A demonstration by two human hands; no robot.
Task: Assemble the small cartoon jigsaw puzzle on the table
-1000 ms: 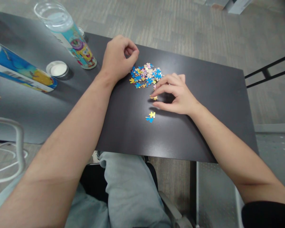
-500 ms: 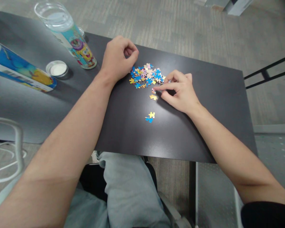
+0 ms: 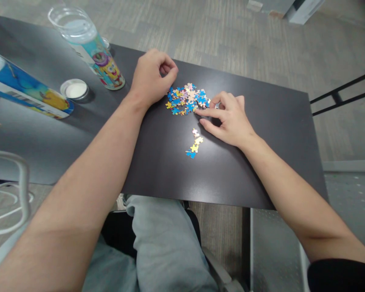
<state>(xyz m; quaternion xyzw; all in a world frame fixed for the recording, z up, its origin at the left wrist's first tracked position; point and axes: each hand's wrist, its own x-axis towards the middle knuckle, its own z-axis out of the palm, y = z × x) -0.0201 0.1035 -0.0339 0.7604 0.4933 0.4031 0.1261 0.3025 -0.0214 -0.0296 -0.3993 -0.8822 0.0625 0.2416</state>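
Note:
A heap of small jigsaw puzzle pieces (image 3: 187,97) in blue, yellow and pink lies on the dark table. Beside its left edge my left hand (image 3: 153,77) rests on the tabletop, loosely curled with thumb and forefinger together; no piece shows in it. My right hand (image 3: 225,119) is at the heap's right side, forefinger stretched to the near edge and thumb apart from it. Nearer to me a short line of loose pieces runs down the table: a pinkish piece (image 3: 195,132), a yellow piece (image 3: 198,140), another yellow piece (image 3: 194,148) and a blue piece (image 3: 190,154).
A clear tube with a cartoon label (image 3: 105,65) stands at the left, a round metal lid (image 3: 75,90) near it. Another blue-labelled tube (image 3: 27,91) is farther left. The table's (image 3: 176,178) near edge lies above my legs. A black metal bar (image 3: 343,90) is off its right end.
The pinkish piece and the upper yellow piece have shifted toward me, close to the lower yellow and blue pieces. My right forefinger is now at the heap's edge. My left hand stays in place.

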